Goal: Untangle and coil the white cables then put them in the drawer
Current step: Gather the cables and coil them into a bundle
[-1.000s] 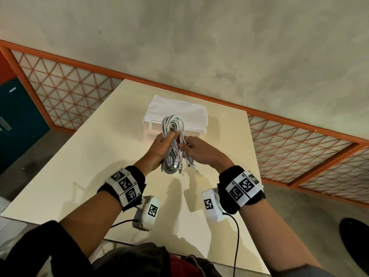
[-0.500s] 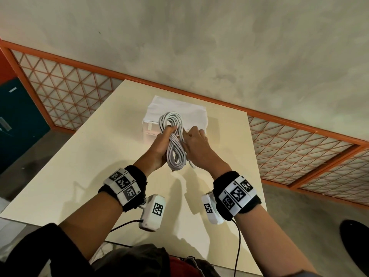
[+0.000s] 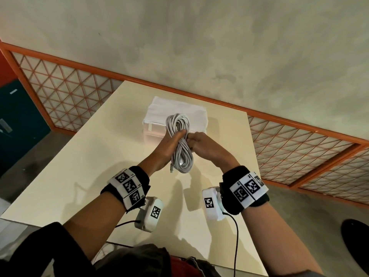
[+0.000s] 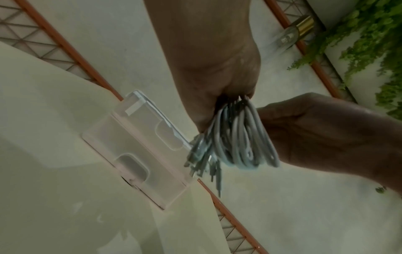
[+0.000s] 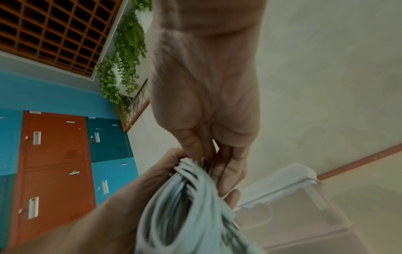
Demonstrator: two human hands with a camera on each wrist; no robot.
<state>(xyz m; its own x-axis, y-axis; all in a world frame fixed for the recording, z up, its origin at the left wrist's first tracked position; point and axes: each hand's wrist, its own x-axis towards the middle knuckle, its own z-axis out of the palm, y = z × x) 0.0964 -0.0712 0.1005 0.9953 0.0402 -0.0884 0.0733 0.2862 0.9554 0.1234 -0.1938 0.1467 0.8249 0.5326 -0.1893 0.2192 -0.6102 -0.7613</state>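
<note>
A bundle of white cables (image 3: pixel 180 144) is coiled into a figure-eight loop and held above the cream table (image 3: pixel 83 172). My left hand (image 3: pixel 169 145) grips the bundle at its waist from the left. My right hand (image 3: pixel 201 145) pinches the same waist from the right, fingers curled on the strands. In the left wrist view the white cables (image 4: pixel 237 142) hang with several plug ends loose at the bottom. In the right wrist view the white cables (image 5: pixel 191 206) fill the lower middle. Behind the hands stands a small translucent drawer unit (image 3: pixel 155 116) with its drawers closed.
The drawer unit (image 4: pixel 135 151) sits near the table's far edge, by the wall. An orange lattice railing (image 3: pixel 60 96) runs behind and beside the table. Teal and orange lockers (image 5: pixel 54 163) stand at the left. A black object (image 3: pixel 355 246) lies on the floor at right.
Both hands have carried the bundle away from me toward the drawer unit. The loose ends that hung below are now gathered into a tighter figure-eight, and the right hand has closed on its middle.
</note>
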